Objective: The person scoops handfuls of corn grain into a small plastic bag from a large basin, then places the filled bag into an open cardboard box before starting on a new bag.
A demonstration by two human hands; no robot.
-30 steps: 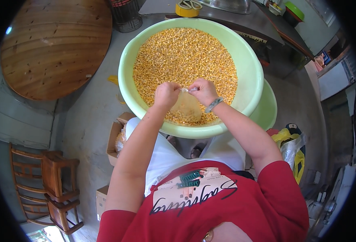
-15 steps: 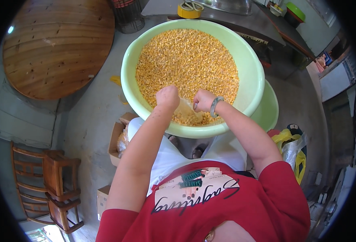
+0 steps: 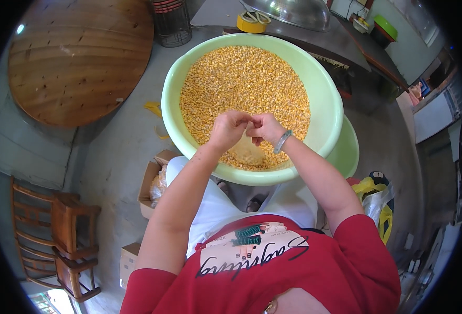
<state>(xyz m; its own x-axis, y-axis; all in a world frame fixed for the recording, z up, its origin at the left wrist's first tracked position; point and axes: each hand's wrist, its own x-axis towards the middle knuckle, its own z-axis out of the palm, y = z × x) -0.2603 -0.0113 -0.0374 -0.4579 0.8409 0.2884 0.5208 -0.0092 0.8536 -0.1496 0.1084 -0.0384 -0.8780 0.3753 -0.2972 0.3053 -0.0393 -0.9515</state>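
A wide pale-green basin (image 3: 325,112) stands just beyond my knees, filled with yellow corn kernels (image 3: 244,81). Over its near side, my left hand (image 3: 230,129) and my right hand (image 3: 267,129) meet, fingertips pinched together. Both hold the top of a thin clear plastic bag (image 3: 247,153), which hangs down onto the kernels. Its lower part looks bulged, with pale yellow contents. The bag's mouth is mostly hidden by my fingers. A bracelet (image 3: 282,141) circles my right wrist.
A second green basin (image 3: 350,149) sits under the first at right. Beyond lies a dark table (image 3: 293,32) with yellow tape (image 3: 253,23) and a metal lid (image 3: 293,11). Cardboard boxes (image 3: 146,196) and wooden chairs (image 3: 70,222) stand left; plastic bags (image 3: 374,201) lie right.
My hands have come together at the bag's top; before, they were apart on either side of it. The view has shifted slightly, so the basin sits a little lower.
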